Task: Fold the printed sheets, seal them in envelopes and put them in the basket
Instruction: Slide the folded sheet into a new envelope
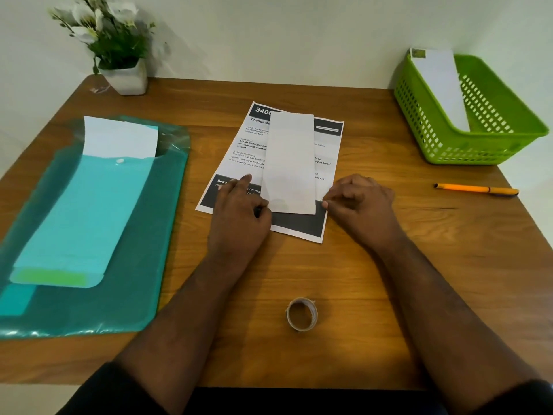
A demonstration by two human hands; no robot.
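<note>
The left hand [239, 211] presses a folded sheet [290, 163] onto the printed sheets [239, 151], fingers loosely curled. The right hand [359, 202] pinches a sheet's edge.

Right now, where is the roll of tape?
In the head view the roll of tape lies on the wooden table, near the front edge between the person's forearms, below the printed sheets.
</note>
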